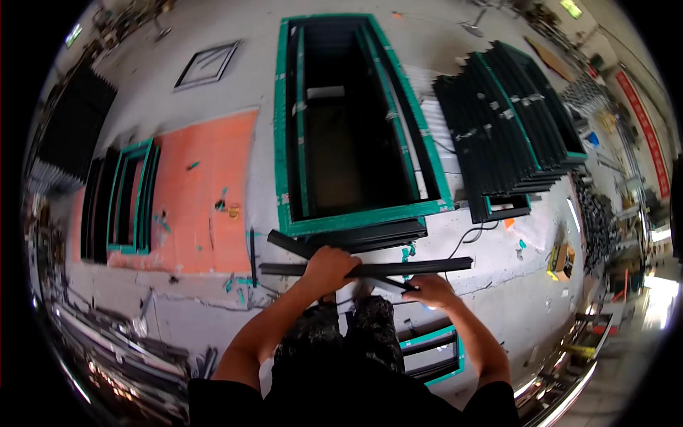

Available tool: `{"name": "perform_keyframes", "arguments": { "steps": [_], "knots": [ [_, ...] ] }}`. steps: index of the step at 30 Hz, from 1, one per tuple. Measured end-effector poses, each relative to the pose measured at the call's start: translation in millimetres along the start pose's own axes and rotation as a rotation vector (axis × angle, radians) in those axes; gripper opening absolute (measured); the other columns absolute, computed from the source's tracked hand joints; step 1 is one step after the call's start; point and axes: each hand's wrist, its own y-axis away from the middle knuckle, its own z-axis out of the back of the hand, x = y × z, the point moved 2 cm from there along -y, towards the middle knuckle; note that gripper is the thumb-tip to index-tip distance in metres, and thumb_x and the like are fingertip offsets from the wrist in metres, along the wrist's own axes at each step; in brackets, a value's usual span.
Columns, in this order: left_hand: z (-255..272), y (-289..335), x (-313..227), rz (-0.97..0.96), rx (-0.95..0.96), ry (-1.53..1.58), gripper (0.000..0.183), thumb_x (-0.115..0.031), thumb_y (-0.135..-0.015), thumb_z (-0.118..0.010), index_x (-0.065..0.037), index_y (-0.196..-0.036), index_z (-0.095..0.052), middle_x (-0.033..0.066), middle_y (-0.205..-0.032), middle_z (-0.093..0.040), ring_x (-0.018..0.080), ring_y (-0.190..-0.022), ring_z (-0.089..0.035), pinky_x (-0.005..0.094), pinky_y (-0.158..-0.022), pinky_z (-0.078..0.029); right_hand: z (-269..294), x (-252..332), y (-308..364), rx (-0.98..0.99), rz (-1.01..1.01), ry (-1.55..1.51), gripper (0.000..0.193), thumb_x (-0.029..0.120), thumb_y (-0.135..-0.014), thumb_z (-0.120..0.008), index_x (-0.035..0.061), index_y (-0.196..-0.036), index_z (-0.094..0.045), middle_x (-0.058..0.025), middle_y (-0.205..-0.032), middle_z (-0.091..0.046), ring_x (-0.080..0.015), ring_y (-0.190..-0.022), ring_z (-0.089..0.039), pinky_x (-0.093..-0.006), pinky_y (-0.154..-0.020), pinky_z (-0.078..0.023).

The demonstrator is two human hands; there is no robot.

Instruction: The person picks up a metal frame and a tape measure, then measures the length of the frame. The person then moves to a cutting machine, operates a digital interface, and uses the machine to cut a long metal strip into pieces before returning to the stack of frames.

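Two long black profile bars cross in front of my body. One bar (pixel 423 267) lies nearly level; the other, a slanted bar (pixel 286 244), runs from upper left down to the right. My left hand (pixel 330 266) is closed over the bars where they cross; how its fingers wrap each one is hidden. Near the slanted bar's lower right end, my right hand (pixel 432 291) is closed around it. Just beyond my hands stands a tall stack of black rectangular frames (pixel 370 216) edged with green tape, with more black bars (pixel 388 235) at its near side.
Many black frames (pixel 491 121) lean stacked at the right. Smaller frames (pixel 129 199) stand on an orange sheet (pixel 206 171) at the left. A green-edged frame (pixel 457 349) lies by my right leg. Cables, tape scraps and a yellow box (pixel 562 262) are on the floor.
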Motion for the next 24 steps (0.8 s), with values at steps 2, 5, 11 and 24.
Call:
{"name": "perform_keyframes", "arguments": {
  "steps": [2,5,11,24],
  "knots": [
    [-12,10,-10,0.073,-0.034,0.113,0.043,-0.042,-0.080,-0.074,-0.015,-0.112,-0.066,0.0052,-0.089,-0.067,0.0263,-0.092,-0.063,0.0424,-0.079,-0.046,0,-12,-1,0.048,0.082,0.014,0.043,0.051,-0.082,-0.066,0.0103,-0.095,-0.071,-0.0118,-0.093,-0.067,-0.0344,-0.096,-0.060,-0.0444,-0.080,-0.048],
    [11,-52,51,0.242,-0.128,0.315,0.047,-0.039,-0.077,-0.075,-0.012,-0.114,-0.064,0.0117,-0.094,-0.067,0.0333,-0.093,-0.064,0.0456,-0.078,-0.049,81,-19,-86,0.009,0.220,0.332,0.041,0.044,-0.077,-0.072,0.0110,-0.101,-0.069,-0.0092,-0.096,-0.066,-0.0328,-0.100,-0.058,-0.0424,-0.081,-0.049],
    [12,-133,96,0.461,-0.223,0.468,0.047,-0.042,-0.075,-0.075,-0.009,-0.106,-0.063,0.0146,-0.095,-0.067,0.0367,-0.094,-0.063,0.0472,-0.078,-0.050,160,-49,-181,-0.019,0.369,0.674,0.029,0.033,-0.074,-0.075,0.0098,-0.090,-0.068,-0.0097,-0.080,-0.068,-0.0299,-0.090,-0.063,-0.0440,-0.070,-0.054],
    [-18,-187,142,0.619,-0.083,0.598,0.043,-0.042,-0.077,-0.074,-0.012,-0.105,-0.064,0.0133,-0.095,-0.067,0.0356,-0.096,-0.063,0.0468,-0.081,-0.050,179,-80,-282,0.298,0.318,0.658,0.031,0.035,-0.079,-0.074,0.0119,-0.099,-0.068,-0.0146,-0.092,-0.066,-0.0328,-0.100,-0.062,-0.0445,-0.082,-0.052]
  ]
}}
